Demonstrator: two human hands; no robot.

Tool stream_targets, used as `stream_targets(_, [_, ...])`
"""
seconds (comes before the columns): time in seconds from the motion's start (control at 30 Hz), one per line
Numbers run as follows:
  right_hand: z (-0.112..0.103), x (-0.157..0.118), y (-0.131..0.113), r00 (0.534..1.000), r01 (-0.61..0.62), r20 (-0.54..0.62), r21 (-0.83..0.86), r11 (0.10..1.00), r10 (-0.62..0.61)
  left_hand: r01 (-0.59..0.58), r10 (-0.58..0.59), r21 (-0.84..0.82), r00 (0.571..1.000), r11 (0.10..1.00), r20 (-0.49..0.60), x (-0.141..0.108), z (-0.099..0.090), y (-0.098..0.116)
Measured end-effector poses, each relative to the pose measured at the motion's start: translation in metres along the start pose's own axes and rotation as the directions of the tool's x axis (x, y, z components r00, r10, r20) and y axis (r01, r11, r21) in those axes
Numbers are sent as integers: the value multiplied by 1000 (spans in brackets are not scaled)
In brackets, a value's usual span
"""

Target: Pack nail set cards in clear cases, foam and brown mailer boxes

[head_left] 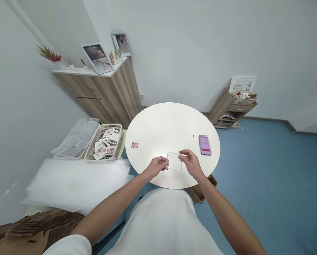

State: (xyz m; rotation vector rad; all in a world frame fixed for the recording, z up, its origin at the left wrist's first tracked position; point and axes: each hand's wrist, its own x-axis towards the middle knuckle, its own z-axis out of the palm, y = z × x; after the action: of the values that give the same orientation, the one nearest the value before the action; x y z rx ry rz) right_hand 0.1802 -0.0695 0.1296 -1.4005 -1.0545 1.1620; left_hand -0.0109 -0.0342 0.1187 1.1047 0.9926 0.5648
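Note:
Between my two hands is a clear plastic case [174, 161], flat and roughly square, held over the near part of a round white table [169, 120]. My left hand [157, 166] pinches its left edge. At the upper right corner, the thumb and fingers of my right hand [189, 161] close on the same case. A small card of red press-on nails [134, 145] lies on the table's left side. Toward the right edge rests a purple phone-like slab [205, 145], its face blurred out. A tiny dark item [193, 136] lies left of it.
Left of the table stand a basket of printed nail cards [105, 143], a tray of clear plastic cases [77, 138] and a stack of white translucent sheets [79, 182]. A wooden cabinet [102, 88] and a low shelf unit [232, 106] stand behind. Brown cardboard [33, 226] lies lower left.

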Motion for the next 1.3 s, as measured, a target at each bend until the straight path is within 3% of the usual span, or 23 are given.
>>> stream_targets(0.13, [-28, -9, -4, 966, 127, 242, -145, 981, -90, 11, -11, -48, 1000, 999, -15, 6, 12, 6])
stream_targets(0.23, [-37, -13, -4, 936, 216, 327, -230, 949, -133, 37, -37, -54, 999, 998, 6, 10, 17, 8])
stream_targets(0.33, [-36, -10, 0, 937, 243, 311, -251, 937, -159, 13, -12, -33, 1000, 999, 17, 16, 20, 7])
stream_targets(0.43, [-31, -5, 3, 952, 229, 257, -235, 945, -167, -88, 88, -7, 996, 996, 9, 21, 20, 4])
stream_targets(0.6, [-20, 0, 7, 975, 170, 173, -181, 969, -139, -207, 196, 134, 976, 969, 95, 29, 10, 6])
stream_targets(0.87, [-11, 4, 13, 973, 172, 179, -121, 978, -149, -232, 201, 200, 965, 952, 167, 40, -5, 2])
stream_targets(1.3, [-11, 9, 27, 981, 134, 150, -61, 989, -124, -197, 175, 118, 969, 973, 174, 42, -6, -7])
